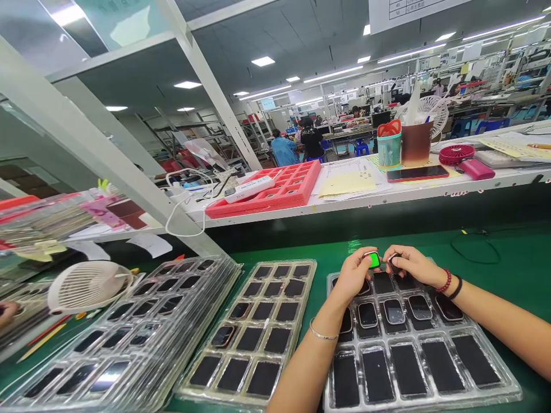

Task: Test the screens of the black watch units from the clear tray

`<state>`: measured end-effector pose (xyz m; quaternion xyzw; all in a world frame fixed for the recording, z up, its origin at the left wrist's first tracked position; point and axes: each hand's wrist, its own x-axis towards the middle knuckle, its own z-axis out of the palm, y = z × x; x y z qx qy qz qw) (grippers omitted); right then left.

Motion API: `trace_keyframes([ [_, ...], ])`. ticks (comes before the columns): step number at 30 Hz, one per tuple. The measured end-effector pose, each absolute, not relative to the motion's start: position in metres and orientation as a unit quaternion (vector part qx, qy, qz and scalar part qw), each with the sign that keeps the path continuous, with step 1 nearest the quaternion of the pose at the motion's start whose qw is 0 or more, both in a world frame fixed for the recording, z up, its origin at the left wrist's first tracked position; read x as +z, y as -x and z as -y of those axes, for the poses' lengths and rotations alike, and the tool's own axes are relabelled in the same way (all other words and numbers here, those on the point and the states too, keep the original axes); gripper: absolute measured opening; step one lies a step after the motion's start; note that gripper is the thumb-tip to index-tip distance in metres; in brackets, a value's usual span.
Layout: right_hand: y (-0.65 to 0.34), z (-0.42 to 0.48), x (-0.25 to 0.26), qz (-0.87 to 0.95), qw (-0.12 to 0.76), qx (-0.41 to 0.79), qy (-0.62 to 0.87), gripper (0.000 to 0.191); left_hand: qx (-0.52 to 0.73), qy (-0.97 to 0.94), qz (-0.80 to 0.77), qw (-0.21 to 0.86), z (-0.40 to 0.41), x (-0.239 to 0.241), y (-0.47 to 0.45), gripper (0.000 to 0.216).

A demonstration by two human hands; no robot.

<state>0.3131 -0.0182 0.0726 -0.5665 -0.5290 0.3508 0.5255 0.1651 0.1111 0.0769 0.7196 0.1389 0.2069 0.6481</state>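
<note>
Above the far edge of a clear plastic tray [424, 338], my left hand [353, 274] grips a smartwatch [373, 261] whose screen glows green. Close beside it, my right hand [412, 265] has its fingers closed on a second, dark watch [393, 263], partly hidden by the fingers. The two watches are very near each other; I cannot tell whether they touch. Below my hands, the tray's middle row bears several watch bodies [395, 311] with dark screens, while the front row shows bare black pads [408, 367]. My forearms cover parts of the tray.
Left of my tray lies another tray [297, 338] with a few watches; further left rises a tall stack of watch trays [172, 332]. A white fan [88, 287] stands beyond. The shelf [344, 202] ahead carries a red foam tray [297, 195], papers, a phone [417, 173] and cups.
</note>
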Motion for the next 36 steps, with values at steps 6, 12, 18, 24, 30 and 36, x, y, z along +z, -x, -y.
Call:
trace_keyframes([
  [6, -0.316, 0.016, 0.070, 0.519, 0.529, 0.347, 0.574, 0.022, 0.209, -0.722, -0.140, 0.645, -0.111, 0.075, -0.165, 0.036],
  [12, -0.317, 0.014, 0.068, 0.513, 0.538, 0.337, 0.578, 0.023, 0.205, -0.725, -0.137, 0.643, -0.112, 0.073, -0.166, 0.042],
  [18, -0.315, 0.013, 0.068, 0.505, 0.541, 0.344, 0.578, 0.034, 0.203, -0.725, -0.152, 0.640, -0.112, 0.073, -0.168, 0.048],
  [24, -0.313, 0.013, 0.068, 0.519, 0.542, 0.340, 0.566, 0.042, 0.225, -0.726, -0.149, 0.633, -0.114, 0.068, -0.169, 0.047],
  [30, -0.313, 0.012, 0.066, 0.531, 0.539, 0.342, 0.557, 0.042, 0.244, -0.721, -0.156, 0.630, -0.116, 0.066, -0.169, 0.036],
  [36, -0.314, 0.012, 0.063, 0.516, 0.528, 0.346, 0.579, 0.037, 0.256, -0.751, -0.174, 0.583, -0.115, 0.070, -0.168, 0.040],
])
